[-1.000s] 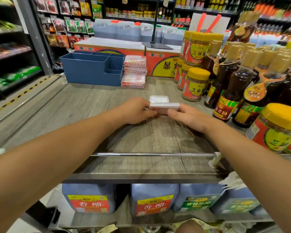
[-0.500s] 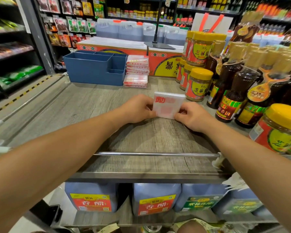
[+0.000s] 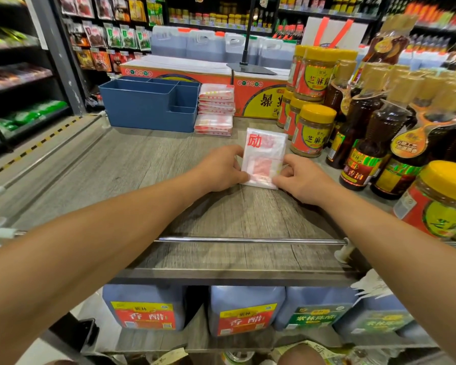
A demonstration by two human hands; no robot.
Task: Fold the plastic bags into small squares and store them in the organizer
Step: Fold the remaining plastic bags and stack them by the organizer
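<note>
The plastic bag (image 3: 263, 158) — a narrow folded strip a second ago — now lies opened longer on the shelf top (image 3: 142, 167), left hand (image 3: 221, 168) and right hand (image 3: 300, 177) pinching its near corners — squaring unfinished, organizer (image 3: 148, 104) well apart.

You have a grey wood-grain counter (image 3: 132, 164) in front of you, with a chrome rail (image 3: 248, 240) along its near edge. To your right stand yellow-lidded sesame paste jars (image 3: 312, 130) and dark sesame oil bottles (image 3: 363, 143), touching one another. Below the counter sit vinegar jugs (image 3: 145, 306); behind it lies a red-and-yellow carton (image 3: 261, 97).
</note>
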